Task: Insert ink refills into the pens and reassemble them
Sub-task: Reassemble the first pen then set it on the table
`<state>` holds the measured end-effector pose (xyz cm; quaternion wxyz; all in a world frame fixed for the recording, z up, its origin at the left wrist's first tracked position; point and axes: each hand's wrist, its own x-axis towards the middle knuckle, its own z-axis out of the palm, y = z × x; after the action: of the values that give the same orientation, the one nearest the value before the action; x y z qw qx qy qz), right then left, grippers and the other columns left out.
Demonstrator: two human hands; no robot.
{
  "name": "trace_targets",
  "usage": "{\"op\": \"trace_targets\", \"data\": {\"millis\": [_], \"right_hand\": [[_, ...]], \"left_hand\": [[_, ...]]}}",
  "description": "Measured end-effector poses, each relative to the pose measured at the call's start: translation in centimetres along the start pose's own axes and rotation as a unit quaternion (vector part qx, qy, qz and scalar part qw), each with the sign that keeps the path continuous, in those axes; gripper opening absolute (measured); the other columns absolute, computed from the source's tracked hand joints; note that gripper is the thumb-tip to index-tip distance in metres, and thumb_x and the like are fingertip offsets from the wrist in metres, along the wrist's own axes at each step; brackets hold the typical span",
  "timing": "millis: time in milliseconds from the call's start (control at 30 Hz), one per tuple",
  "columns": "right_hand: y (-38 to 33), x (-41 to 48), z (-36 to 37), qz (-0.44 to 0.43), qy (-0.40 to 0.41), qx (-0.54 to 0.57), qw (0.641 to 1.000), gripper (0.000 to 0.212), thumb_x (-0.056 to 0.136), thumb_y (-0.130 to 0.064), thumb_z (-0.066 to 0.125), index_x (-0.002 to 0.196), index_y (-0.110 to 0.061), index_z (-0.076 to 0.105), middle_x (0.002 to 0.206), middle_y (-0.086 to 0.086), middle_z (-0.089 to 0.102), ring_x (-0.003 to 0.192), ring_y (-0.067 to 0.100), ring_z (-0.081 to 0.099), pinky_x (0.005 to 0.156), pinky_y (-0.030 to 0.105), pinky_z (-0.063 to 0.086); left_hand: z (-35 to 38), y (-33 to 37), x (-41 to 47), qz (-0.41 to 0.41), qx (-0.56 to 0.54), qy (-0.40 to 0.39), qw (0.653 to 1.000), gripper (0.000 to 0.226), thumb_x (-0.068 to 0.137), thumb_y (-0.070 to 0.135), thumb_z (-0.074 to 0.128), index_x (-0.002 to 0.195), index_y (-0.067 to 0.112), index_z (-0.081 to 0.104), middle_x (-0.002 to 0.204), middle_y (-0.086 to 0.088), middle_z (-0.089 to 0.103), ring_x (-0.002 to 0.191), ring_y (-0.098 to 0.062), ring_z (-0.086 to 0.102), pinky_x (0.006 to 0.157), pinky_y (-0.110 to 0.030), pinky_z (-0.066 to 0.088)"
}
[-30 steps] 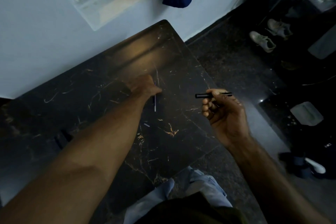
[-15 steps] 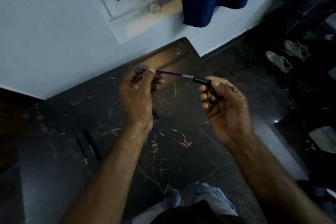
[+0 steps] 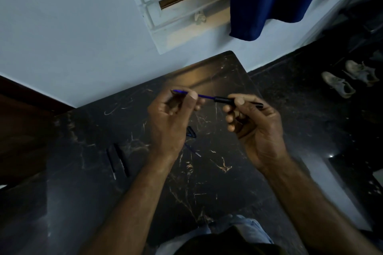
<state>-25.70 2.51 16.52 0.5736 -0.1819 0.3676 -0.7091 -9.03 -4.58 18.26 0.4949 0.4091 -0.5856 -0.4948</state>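
Here the left hand (image 3: 169, 124) pinches a thin blue ink refill (image 3: 204, 96) between thumb and fingers, and the right hand (image 3: 253, 128) grips a black pen barrel (image 3: 224, 100) in the same way. Both hands are closed on their parts and are raised above the far part of the dark marble surface (image 3: 207, 182). The refill goes into the open mouth of the barrel; how deep it sits inside cannot be told, because the barrel is dark and not transparent. The far end of the refill sticks out past the left thumb, and the middle of it is hidden behind that thumb. The back end of the barrel comes out behind the right fingers.

On the surface, partly hidden under the left wrist, lies a second blue refill (image 3: 193, 151) with a pale tip, and just beyond it a small dark piece (image 3: 191, 132) whose kind is hard to make out. Nearer the left edge of the surface lie two black pens (image 3: 118, 160) side by side, close together; in the dim light it is not clear if they touch. No brand or writing can be read on any pen.

A blue curtain (image 3: 279, 0) hangs by the window, cut off by the top of the picture, and a pair of pale shoes (image 3: 350, 78) stands on the floor past the right edge of the surface.
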Motion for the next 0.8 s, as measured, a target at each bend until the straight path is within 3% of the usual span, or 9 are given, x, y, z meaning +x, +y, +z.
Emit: {"op": "trace_targets", "data": {"millis": [133, 267, 433, 567, 700, 800], "right_hand": [[0.5, 0.4, 1.1, -0.005, -0.024, -0.005, 1.0, 0.034, 0.091, -0.011, 0.069, 0.115, 0.013, 0.063, 0.083, 0.018, 0.072, 0.063, 0.02, 0.065, 0.051, 0.027, 0.053], [0.6, 1.1, 1.3, -0.005, -0.03, -0.005, 1.0, 0.029, 0.092, -0.01, 0.069, 0.112, 0.012, 0.065, 0.082, 0.017, 0.072, 0.061, 0.02, 0.064, 0.051, 0.026, 0.053], [1.0, 2.0, 1.8, -0.003, -0.037, -0.001, 0.999, 0.018, 0.095, -0.007, 0.067, 0.108, 0.005, 0.071, 0.084, 0.017, 0.072, 0.061, 0.02, 0.064, 0.051, 0.026, 0.052], [1.4, 2.4, 1.6, 0.014, -0.04, -0.005, 0.999, 0.018, 0.095, -0.008, 0.067, 0.108, 0.003, 0.072, 0.085, 0.017, 0.072, 0.061, 0.018, 0.064, 0.051, 0.026, 0.052], [1.5, 2.7, 0.9, 0.053, -0.037, 0.03, 0.997, 0.019, 0.093, -0.013, 0.069, 0.106, 0.0, 0.073, 0.083, 0.011, 0.074, 0.061, 0.014, 0.064, 0.051, 0.023, 0.052], [1.5, 2.8, 0.3, 0.085, -0.028, 0.073, 0.993, 0.016, 0.096, -0.013, 0.065, 0.105, -0.002, 0.074, 0.082, 0.007, 0.073, 0.06, 0.011, 0.064, 0.05, 0.02, 0.051]], "left_hand": [[-0.3, 0.5, 0.2, 0.002, 0.044, -0.074, 0.996, 0.01, 0.101, 0.016, 0.071, 0.097, 0.025, 0.073, 0.086, -0.002, 0.08, 0.081, -0.019, 0.077, 0.075, -0.031, 0.06], [-1.5, 0.9, 1.2, -0.005, 0.064, -0.112, 0.992, 0.016, 0.108, 0.018, 0.06, 0.1, 0.016, 0.074, 0.092, -0.006, 0.082, 0.074, -0.021, 0.076, 0.071, -0.033, 0.06], [-1.4, 0.9, 1.0, 0.008, 0.088, -0.082, 0.993, 0.042, 0.116, 0.021, 0.033, 0.122, 0.005, 0.071, 0.106, -0.007, 0.081, 0.077, -0.026, 0.076, 0.071, -0.033, 0.058], [-0.7, 0.9, 0.5, 0.009, 0.107, -0.061, 0.992, 0.043, 0.116, 0.016, 0.03, 0.128, 0.0, 0.067, 0.106, -0.013, 0.078, 0.078, -0.028, 0.075, 0.071, -0.037, 0.058], [-1.4, 0.0, 0.9, 0.005, 0.096, -0.081, 0.992, 0.054, 0.114, 0.032, 0.023, 0.138, 0.007, 0.064, 0.104, -0.011, 0.081, 0.083, -0.027, 0.076, 0.077, -0.036, 0.059], [-3.0, -3.1, 1.8, -0.017, 0.08, -0.012, 0.997, 0.049, 0.116, 0.026, 0.026, 0.132, 0.007, 0.068, 0.101, -0.011, 0.08, 0.083, -0.024, 0.076, 0.072, -0.034, 0.06]]}}
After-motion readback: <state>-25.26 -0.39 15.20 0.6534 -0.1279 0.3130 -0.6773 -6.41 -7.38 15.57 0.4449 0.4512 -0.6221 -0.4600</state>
